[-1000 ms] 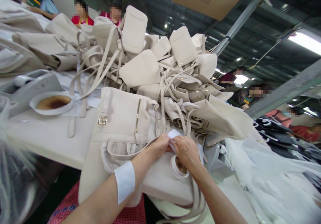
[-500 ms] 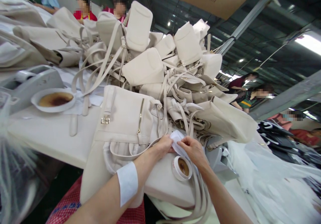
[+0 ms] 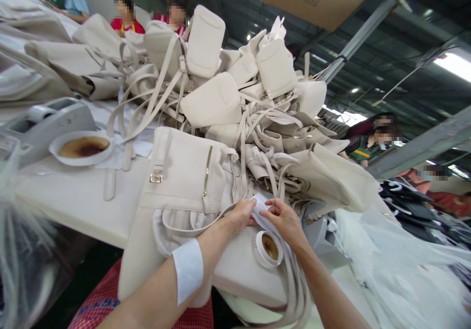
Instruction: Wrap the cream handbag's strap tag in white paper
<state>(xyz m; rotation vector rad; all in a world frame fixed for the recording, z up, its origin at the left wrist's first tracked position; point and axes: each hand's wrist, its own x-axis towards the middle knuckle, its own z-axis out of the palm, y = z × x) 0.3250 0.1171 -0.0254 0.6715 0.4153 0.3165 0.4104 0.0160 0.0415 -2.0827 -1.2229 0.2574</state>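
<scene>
White paper piece pinched between left hand and right hand.

One head-worn camera looks forward and down, close over the table, tilted sideways

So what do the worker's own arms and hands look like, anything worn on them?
Both arms are bare, with no sleeves, gloves, rings or watch in sight. The left forearm carries one broad white band, wrapped flat like tape or a cuff. The left hand and the right hand are uncovered. The right arm bears nothing.
</scene>
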